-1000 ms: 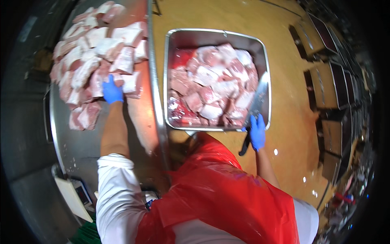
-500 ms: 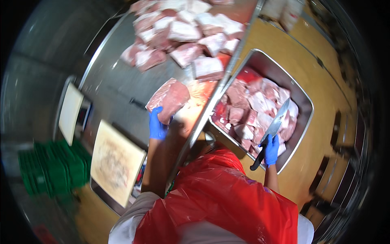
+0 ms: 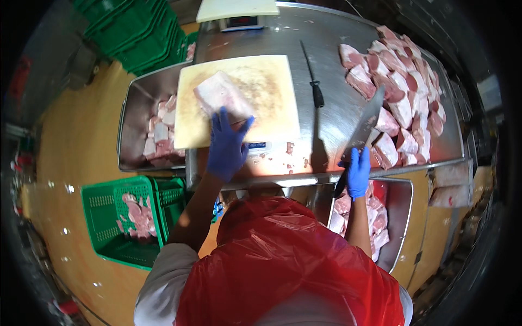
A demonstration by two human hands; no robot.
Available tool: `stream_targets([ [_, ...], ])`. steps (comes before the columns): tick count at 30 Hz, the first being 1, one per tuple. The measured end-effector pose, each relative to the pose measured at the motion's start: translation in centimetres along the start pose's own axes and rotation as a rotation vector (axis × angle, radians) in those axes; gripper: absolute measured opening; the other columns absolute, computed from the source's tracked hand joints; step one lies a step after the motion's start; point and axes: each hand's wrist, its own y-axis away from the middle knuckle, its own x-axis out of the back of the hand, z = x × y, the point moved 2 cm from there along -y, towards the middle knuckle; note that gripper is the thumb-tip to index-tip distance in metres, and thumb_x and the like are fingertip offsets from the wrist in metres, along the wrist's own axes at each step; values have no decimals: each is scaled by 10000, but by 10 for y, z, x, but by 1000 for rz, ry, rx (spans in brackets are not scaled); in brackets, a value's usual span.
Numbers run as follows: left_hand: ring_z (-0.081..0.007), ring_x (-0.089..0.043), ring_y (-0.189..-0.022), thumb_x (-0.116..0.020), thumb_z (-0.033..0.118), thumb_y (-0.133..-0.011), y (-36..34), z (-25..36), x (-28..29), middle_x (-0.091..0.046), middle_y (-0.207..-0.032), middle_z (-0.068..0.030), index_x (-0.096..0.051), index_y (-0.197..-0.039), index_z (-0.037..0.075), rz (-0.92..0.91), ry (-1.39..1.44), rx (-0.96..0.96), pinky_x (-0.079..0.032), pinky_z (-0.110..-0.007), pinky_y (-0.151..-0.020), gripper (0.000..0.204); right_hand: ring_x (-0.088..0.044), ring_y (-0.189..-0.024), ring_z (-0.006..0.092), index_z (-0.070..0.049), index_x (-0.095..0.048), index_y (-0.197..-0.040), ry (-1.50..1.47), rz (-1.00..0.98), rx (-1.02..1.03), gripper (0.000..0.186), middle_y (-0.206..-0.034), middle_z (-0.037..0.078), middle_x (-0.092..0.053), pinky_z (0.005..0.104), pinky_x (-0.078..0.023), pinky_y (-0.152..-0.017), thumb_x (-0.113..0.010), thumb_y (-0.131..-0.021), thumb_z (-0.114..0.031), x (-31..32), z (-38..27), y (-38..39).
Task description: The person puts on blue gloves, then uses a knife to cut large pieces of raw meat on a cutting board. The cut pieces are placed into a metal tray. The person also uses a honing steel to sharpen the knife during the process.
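Note:
A slab of raw meat (image 3: pixel 220 92) lies pale side up on the white cutting board (image 3: pixel 277 119). My blue-gloved left hand (image 3: pixel 228 146) touches its near edge, fingers spread and thumb apart. Over the right part of the metal table, my gloved right hand (image 3: pixel 358 173) is closed round the dark handle of a large knife (image 3: pixel 367 119). The broad blade points away from me, past the near side of a heap of cut meat pieces (image 3: pixel 402 103). A second, slimmer knife (image 3: pixel 318 96) lies between board and heap.
A scale display (image 3: pixel 259 145) shows at the board's near edge. Metal tubs with meat stand left (image 3: pixel 126 130) and near right (image 3: pixel 403 217). A green crate (image 3: pixel 100 209) holds scraps; stacked green crates (image 3: pixel 141 38) stand far left. Another white board (image 3: pixel 236 8) sits at the back.
My view has swung left toward the board. My left hand has brought the meat slab from the table onto it. The large knife has moved from above the right tub to over the table.

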Motion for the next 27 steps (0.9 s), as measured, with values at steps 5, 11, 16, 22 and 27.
stream_targets([
  [5, -219, -712, -975, -674, 46, -866, 93, -86, 10, -713, -1118, -158, -660, -1237, 60, -77, 714, 660, -566, -373, -843, 372, -662, -669, 151, 21, -541, -1140, 60, -356, 152, 210, -794, 78, -657, 302, -532, -580, -517, -1065, -173, -96, -82, 9],
  [11, -288, -697, -830, -667, 41, -873, 101, -110, 23, -703, -955, -168, -702, -1036, 16, 215, 673, 639, -543, -363, -743, 169, -596, -599, 119, -7, -526, -1082, 289, -591, 301, 142, -775, 89, -632, 285, -473, -492, -518, -1057, -147, -152, -131, 1],
  [16, -287, -701, -797, -702, 65, -870, 64, -96, 18, -705, -952, -158, -704, -1025, 41, 326, 690, 491, -557, -363, -720, 157, -640, -810, 475, -33, -539, -1113, 391, -573, 540, 156, -918, 250, -664, 487, -508, -652, -584, -990, -118, -185, -187, 5],
  [22, -286, -681, -726, -720, 76, -862, 59, -87, 8, -696, -949, -156, -690, -1006, 33, 361, 652, 465, -550, -364, -671, 153, -643, -765, 474, -81, -510, -1159, 586, -687, 678, 197, -951, 250, -661, 530, -518, -640, -576, -991, -162, -188, -163, -3],
  [27, -311, -639, -729, -737, 136, -844, 54, -53, -17, -638, -883, -127, -658, -964, 52, 322, 479, 502, -531, -422, -668, 167, -632, -800, 488, -60, -511, -1156, 601, -786, 723, 200, -968, 253, -649, 537, -511, -662, -557, -997, -170, -213, -162, -1],
])
